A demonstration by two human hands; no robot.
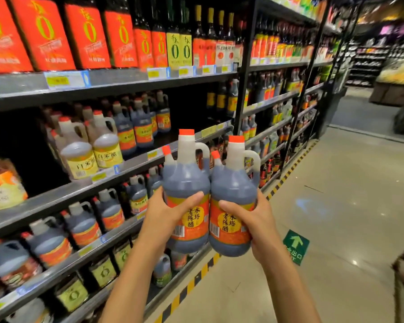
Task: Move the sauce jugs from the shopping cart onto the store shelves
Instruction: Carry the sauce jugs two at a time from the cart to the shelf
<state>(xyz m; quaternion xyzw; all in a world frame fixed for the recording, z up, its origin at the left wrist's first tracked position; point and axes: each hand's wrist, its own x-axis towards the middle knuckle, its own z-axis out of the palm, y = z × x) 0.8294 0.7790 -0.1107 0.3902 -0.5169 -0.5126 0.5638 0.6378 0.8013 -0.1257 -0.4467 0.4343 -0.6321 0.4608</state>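
Two jugs in hand, held out in front of the shelves (pixel 126 78) — carrying, not yet placing.

Nearest, the left hand (pixel 170 213) wraps its fingers round the label of the left jug (pixel 187 183), and the right hand (pixel 250 223) grips the right jug (pixel 233 192) the same way; both jugs are upright, touching side by side, in the air in front of the shelves and resting on none of them. By my reading this is mid-carry: next comes finding a gap among the matching jugs (pixel 135 132) on the shelves and setting each down upright — with both hands full, none is spare to clear room. At the foot of the shelves, striped tape (pixel 289 170) edges a glossy pale floor (pixel 348 201) with a green arrow sticker (pixel 296 245); past the shelves' far end, blurred displays.
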